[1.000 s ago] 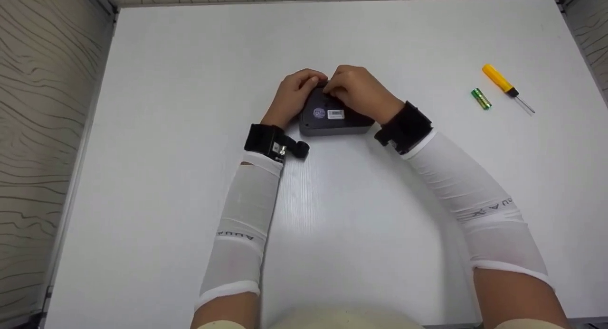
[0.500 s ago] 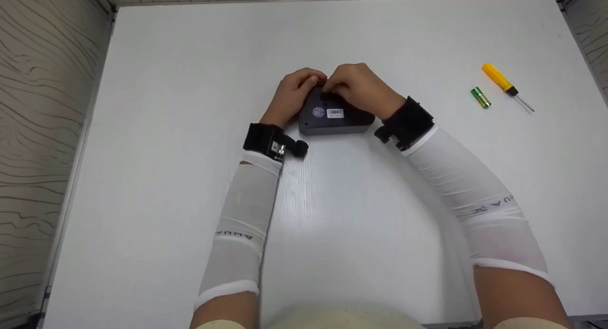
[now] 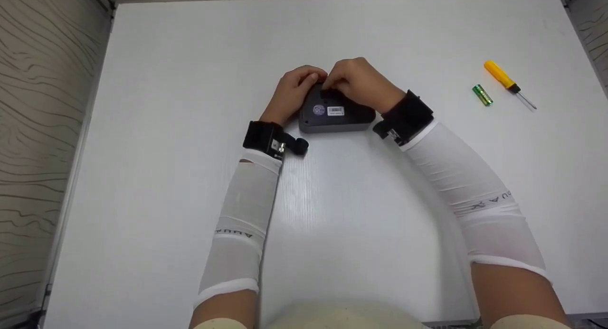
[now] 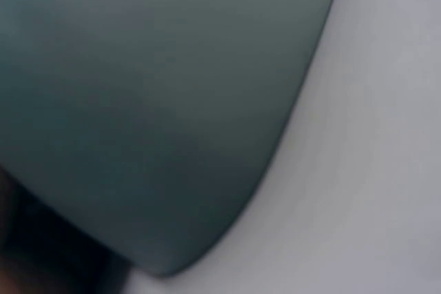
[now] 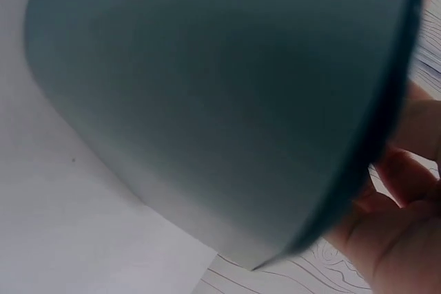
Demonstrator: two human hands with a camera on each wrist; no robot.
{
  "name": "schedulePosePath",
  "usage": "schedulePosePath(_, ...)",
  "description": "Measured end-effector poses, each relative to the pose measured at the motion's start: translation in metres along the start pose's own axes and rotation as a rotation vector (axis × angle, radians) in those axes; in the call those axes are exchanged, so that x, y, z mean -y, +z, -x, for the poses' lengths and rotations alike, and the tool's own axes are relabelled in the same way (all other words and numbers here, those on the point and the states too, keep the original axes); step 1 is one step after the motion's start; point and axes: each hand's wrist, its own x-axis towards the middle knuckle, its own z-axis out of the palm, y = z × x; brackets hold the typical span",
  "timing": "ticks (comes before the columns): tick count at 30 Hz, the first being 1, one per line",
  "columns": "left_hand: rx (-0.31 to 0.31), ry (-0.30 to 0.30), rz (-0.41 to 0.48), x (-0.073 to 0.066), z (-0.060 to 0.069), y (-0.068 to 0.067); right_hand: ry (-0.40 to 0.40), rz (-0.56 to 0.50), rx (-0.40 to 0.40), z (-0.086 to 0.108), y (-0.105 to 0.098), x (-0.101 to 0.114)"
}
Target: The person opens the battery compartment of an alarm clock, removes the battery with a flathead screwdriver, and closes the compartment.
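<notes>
A dark, wedge-like device [image 3: 354, 114] with rounded corners lies on the white table, with a round sticker and a white barcode label on its upper face. My left hand [image 3: 290, 94] grips its far left edge, thumb along the rim. Bent over the far part of that face, my right hand [image 3: 363, 82] has its fingertips down at a darker patch; whether they pinch a piece there is hidden. The device's smooth surface fills much of the left wrist view [image 4: 165, 101]. In the right wrist view, curled fingers [image 5: 396, 239] show beside the device's edge.
To the right lie a small green battery [image 3: 482, 95] and a screwdriver with a yellow handle [image 3: 498, 74], its metal tip toward me. Patterned panels [image 3: 38, 129] border the white table [image 3: 166, 129] at the back and sides.
The right hand has shifted slightly away from me, and more of the darker patch shows under its fingertips. The left hand and the device stay nearly in place.
</notes>
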Motion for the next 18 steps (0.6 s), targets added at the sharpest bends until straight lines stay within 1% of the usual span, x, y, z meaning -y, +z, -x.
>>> schedulePosePath(4,-0.002,-0.006,0.000,0.0058,-0.0025,-0.0002,-0.032,0.007,-0.015,-0.0007,0.0007,-0.0010)
schedulePosePath(6,-0.002,-0.020,0.005,0.0075,-0.0034,-0.0001,-0.045,0.008,-0.025,-0.0008,0.0012,-0.0021)
schedulePosePath(13,-0.005,-0.017,0.003,0.0103,-0.0050,0.0005,-0.045,0.000,-0.026,-0.0015,0.0010,-0.0039)
schedulePosePath(18,-0.003,-0.014,0.003,0.0096,-0.0050,0.0007,-0.033,0.002,-0.026,-0.0014,-0.0003,-0.0041)
